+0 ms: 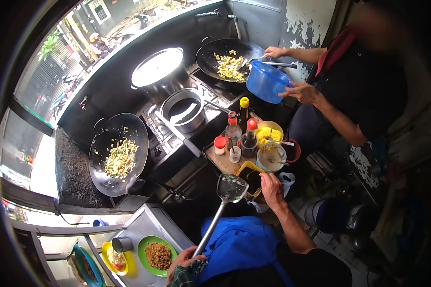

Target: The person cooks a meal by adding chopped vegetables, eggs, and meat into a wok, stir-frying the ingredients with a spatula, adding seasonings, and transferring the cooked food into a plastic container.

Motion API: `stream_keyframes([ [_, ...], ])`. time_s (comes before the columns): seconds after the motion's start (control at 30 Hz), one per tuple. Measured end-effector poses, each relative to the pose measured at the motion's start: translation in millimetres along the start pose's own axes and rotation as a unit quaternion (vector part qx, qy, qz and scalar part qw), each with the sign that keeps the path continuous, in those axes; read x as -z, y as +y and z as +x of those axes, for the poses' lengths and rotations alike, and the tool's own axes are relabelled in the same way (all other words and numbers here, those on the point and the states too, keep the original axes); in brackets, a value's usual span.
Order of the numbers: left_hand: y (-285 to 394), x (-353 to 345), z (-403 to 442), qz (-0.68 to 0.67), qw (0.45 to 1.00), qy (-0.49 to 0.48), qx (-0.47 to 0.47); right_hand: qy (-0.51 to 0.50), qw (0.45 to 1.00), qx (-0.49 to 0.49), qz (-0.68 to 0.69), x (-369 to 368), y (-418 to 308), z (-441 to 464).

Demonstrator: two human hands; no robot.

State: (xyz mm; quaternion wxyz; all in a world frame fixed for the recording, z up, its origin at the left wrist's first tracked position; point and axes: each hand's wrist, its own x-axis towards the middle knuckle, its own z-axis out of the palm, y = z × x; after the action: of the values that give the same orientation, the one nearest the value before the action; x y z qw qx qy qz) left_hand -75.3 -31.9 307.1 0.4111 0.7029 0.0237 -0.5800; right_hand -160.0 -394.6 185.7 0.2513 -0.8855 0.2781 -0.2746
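Note:
My left hand [186,260], at the bottom, is wrapped round the handle of a metal wok spatula [232,188]; some cloth lies beside this hand. The spatula's blade is tilted up, with bits of food on it. My right hand [272,189] has its fingers pressed together at the rim of a yellow container [248,165] with dark contents; what the fingers hold, if anything, is hidden. At the left, a wok [98,165] holds chopped food. A green plate [144,245] of brown food stands near my left hand.
Bottles [233,131], jars and a bowl of yellow paste [268,134] crowd a small table. Pots [183,111] stand on the stove. A co-worker [364,91] at the upper right holds a blue basin [268,83] by a second wok [208,60].

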Motion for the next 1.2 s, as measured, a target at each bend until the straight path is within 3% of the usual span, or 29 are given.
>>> stream_keyframes([
  [0.2,12,2,20,0.146,0.988,-0.048,-0.01,0.042,0.998,0.035,0.037,48,-33,-10],
  [0.3,34,-4,17,0.145,0.987,-0.063,-0.017,0.036,0.991,0.111,0.065,64,-47,-17],
  [0.57,34,1,21,0.129,0.989,-0.068,0.011,0.087,0.982,0.15,0.072,56,-43,-37],
  [0.67,34,2,15,0.123,0.989,-0.088,0.003,0.004,0.994,0.111,0.02,38,-26,-40],
  [0.77,24,4,14,0.099,0.991,-0.09,-0.006,0.079,0.993,0.084,0.039,36,-29,-32],
  [0.93,30,4,-2,0.154,0.987,-0.047,0.002,0.058,0.996,0.066,0.002,10,-2,-20],
  [1.0,30,4,-3,0.145,0.988,-0.049,-0.007,-0.021,0.999,0.048,-0.016,-3,6,-18],
  [1.13,31,4,-7,0.143,0.989,-0.033,-0.006,0.008,1.0,0.006,-0.003,9,0,-14],
  [1.2,29,5,-3,0.145,0.989,-0.04,-0.006,0.034,0.999,0.032,0.004,18,-5,-15],
])
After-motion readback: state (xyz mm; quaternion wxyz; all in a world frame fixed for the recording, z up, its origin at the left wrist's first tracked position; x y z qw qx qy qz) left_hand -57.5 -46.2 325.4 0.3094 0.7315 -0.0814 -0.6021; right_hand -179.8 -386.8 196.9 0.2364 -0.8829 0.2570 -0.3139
